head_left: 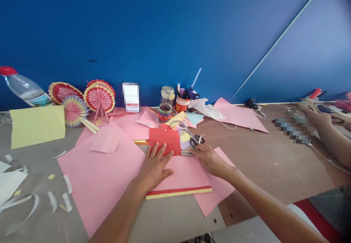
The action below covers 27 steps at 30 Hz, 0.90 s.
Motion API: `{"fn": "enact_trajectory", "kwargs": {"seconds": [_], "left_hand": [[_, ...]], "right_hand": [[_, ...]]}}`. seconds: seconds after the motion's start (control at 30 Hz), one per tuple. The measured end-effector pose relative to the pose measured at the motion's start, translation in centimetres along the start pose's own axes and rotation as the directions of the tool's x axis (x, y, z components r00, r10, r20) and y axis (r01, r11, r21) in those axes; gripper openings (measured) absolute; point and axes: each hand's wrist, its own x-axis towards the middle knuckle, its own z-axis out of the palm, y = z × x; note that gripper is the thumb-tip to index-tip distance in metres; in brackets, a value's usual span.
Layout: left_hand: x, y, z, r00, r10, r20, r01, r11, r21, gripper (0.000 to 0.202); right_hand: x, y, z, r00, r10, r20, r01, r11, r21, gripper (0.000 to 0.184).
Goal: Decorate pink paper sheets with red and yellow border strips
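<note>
My left hand point(157, 166) lies flat with fingers spread, pressing on a red paper square point(164, 139) and a pink sheet point(183, 171). Along its near edge the pink sheet shows a red and a yellow strip. My right hand point(211, 159) has its fingers closed at a pair of scissors point(195, 140) with dark handles. The silver blades point left, beside the red paper's lower right corner. Part of the scissors is hidden by my fingers. A large pink sheet point(109, 177) spreads under and left of my left hand.
Folded paper fans point(99, 98) and a plastic bottle point(30, 89) stand by the blue wall. Behind the papers are a lidded jar point(167, 94) and a red cup point(181, 104) of tools. White scraps point(52, 201) litter the left. Another person's hand point(315, 113) works far right.
</note>
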Motion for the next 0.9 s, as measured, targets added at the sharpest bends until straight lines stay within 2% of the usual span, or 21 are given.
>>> {"fn": "enact_trajectory", "kwargs": {"seconds": [0.33, 0.53, 0.73, 0.9], "left_hand": [[0.0, -0.2, -0.3, 0.999, 0.023, 0.027, -0.022, 0.999, -0.026, 0.062], [0.0, -0.1, -0.2, 1.0, -0.01, 0.019, 0.01, 1.0, -0.001, 0.063], [0.0, 0.0, -0.4, 0.999, 0.005, 0.04, -0.004, 0.999, -0.033, 0.064], [0.0, 0.0, -0.6, 0.999, -0.015, 0.048, 0.016, 1.0, -0.022, 0.064]], "right_hand": [[-1.8, 0.1, -0.6, 0.999, 0.024, 0.032, -0.026, 0.999, 0.047, 0.042], [-0.5, -0.2, -0.1, 0.999, 0.008, 0.041, -0.009, 0.999, 0.041, 0.042], [-1.0, 0.3, -0.2, 0.999, 0.011, 0.05, -0.015, 0.997, 0.075, 0.042], [-0.3, -0.3, 0.3, 0.999, -0.012, 0.039, 0.008, 0.994, 0.105, 0.04]]}}
